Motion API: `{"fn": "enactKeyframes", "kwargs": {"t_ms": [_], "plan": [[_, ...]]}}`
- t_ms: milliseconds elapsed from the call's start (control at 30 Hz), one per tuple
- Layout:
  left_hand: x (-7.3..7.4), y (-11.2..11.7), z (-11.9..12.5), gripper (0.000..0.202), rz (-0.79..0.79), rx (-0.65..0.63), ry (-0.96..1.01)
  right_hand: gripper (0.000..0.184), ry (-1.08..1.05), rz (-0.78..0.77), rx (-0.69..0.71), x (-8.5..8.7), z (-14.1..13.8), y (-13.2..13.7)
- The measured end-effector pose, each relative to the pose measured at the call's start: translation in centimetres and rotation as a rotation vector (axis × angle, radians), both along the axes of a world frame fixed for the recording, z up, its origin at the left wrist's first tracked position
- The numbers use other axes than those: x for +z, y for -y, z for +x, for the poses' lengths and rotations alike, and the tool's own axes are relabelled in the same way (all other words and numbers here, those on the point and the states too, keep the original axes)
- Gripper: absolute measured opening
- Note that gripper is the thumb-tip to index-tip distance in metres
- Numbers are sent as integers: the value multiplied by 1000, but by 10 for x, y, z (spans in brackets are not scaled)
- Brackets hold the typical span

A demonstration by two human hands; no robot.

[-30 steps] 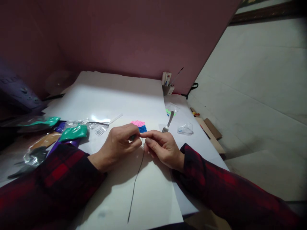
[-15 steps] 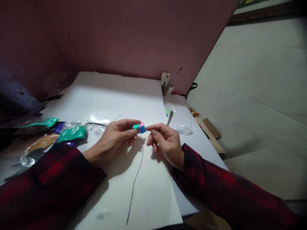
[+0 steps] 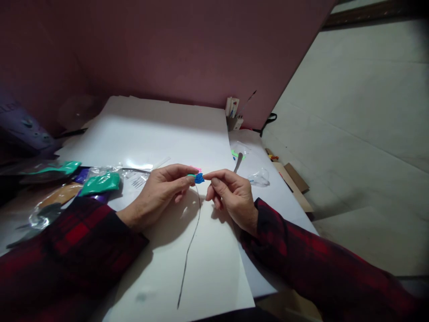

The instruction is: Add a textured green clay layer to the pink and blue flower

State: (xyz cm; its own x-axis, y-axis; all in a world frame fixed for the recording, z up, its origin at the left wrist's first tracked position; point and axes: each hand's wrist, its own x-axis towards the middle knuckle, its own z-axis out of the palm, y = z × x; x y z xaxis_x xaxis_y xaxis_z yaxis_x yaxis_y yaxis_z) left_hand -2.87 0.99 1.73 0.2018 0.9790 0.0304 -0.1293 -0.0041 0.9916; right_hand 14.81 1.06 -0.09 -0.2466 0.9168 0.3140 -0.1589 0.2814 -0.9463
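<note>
Just above the paper, my left hand [image 3: 161,190] pinches a small green clay piece [image 3: 191,175] between thumb and forefinger. A crinkled blue clay piece [image 3: 199,178] sits right beside the green one at the fingertips. Behind them a bit of pink clay [image 3: 195,169] shows; whether it is held or lies on the paper I cannot tell. My right hand [image 3: 231,192] has its forefinger tip against the blue clay's right side, thumb pressed to that finger and the other fingers curled. Below runs a dark wavy line [image 3: 188,250] on the white paper [image 3: 214,277].
Plastic bags of clay, one green [image 3: 100,183], lie at the left. White sheets [image 3: 161,129] cover the back. On the right are a metal handle [image 3: 238,163], a clear plastic bag [image 3: 259,177] and a pen holder [image 3: 233,117]. A cardboard box [image 3: 295,183] stands beyond the edge.
The green piece has turned from its round face to a thin edge and sits more between my left fingers. My hands have hardly moved; the view has tilted slightly.
</note>
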Motion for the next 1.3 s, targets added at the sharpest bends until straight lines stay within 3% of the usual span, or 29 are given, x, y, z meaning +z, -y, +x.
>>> {"fn": "enactKeyframes", "kwargs": {"t_ms": [133,367,567,633,767,967,1133,1300], "plan": [[-3,-2,-1,20,-10,40,7,16,1,-7,-13,1,0,1],[-1,-1,0,14,48,135,3,15,-15,7,-46,3,0,1],[3,1,1,24,79,389,-84,14,-28,15,-82,2,-1,0],[2,0,1,23,88,416,-61,15,-26,14,-80,2,-1,0],[-1,-2,1,17,101,329,0,14,-25,12,-74,2,-1,0],[-1,1,0,15,119,185,-116,14,-18,5,-73,2,0,0],[1,2,2,18,123,144,-50,15,-8,6,-70,4,0,1],[7,5,4,13,130,125,-146,15,11,6,-71,4,1,1]]}}
